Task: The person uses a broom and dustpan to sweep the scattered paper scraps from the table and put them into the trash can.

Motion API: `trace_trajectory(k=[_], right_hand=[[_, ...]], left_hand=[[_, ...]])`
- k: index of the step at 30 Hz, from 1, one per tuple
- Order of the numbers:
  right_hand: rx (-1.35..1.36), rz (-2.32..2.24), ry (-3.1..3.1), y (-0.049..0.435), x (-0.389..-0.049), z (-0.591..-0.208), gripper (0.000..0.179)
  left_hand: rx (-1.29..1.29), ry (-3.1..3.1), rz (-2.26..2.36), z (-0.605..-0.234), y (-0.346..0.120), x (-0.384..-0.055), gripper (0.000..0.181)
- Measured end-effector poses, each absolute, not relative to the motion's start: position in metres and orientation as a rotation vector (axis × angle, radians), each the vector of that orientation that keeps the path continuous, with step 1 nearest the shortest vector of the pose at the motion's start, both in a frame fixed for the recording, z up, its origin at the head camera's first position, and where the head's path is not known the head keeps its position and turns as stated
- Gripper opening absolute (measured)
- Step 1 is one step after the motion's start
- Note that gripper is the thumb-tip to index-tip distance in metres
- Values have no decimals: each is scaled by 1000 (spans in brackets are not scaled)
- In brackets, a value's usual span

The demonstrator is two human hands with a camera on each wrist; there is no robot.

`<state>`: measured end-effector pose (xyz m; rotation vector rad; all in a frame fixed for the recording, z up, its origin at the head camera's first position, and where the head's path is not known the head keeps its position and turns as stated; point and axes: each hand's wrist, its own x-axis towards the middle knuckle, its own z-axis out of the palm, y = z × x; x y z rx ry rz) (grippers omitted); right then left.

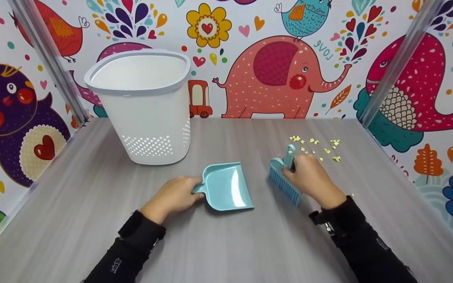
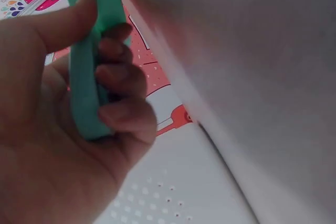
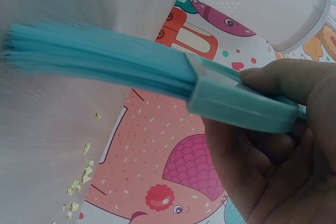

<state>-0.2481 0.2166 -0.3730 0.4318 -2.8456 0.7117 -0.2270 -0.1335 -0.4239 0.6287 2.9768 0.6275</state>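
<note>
My left hand (image 1: 177,194) grips the handle of a light-blue dustpan (image 1: 222,186), which lies flat on the table with its straight edge facing right. In the left wrist view the fingers curl round the dustpan's handle (image 2: 84,93). To the right, my right hand (image 1: 311,177) holds a light-blue hand brush (image 1: 283,181), its bristles (image 3: 100,59) pointing down at the table. Small yellow scraps (image 1: 326,151) lie scattered behind and to the right of the brush. A gap of table separates brush and dustpan.
A tall white bin (image 1: 148,118) with a grey rim stands at the back left, behind the dustpan. The grey table (image 1: 226,243) is bounded by printed cartoon panels at the back and both sides. Metal posts (image 1: 391,59) stand at the back corners.
</note>
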Motion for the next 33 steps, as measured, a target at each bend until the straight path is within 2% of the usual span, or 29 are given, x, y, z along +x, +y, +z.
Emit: trace_trajectory(k=[8, 17, 23, 25, 29, 33], right_hand=[[417, 719, -2857, 219, -248, -371, 34], [459, 679, -2830, 220, -249, -372, 38], [471, 684, -2857, 221, -250, -369, 39], [445, 702, -2871, 225, -249, -365, 36], [349, 770, -2861, 245, -249, -350, 14], [266, 795, -2825, 277, -249, -331, 20]], left_hand=[[607, 2938, 541, -428, -133, -228, 19], [542, 2933, 595, -424, -133, -225, 26], [515, 2920, 631, -421, -134, -224, 20], [511, 2915, 651, -421, -133, -223, 18], [497, 2902, 684, -421, -133, -224, 17], [478, 2895, 701, -422, -132, -225, 27]])
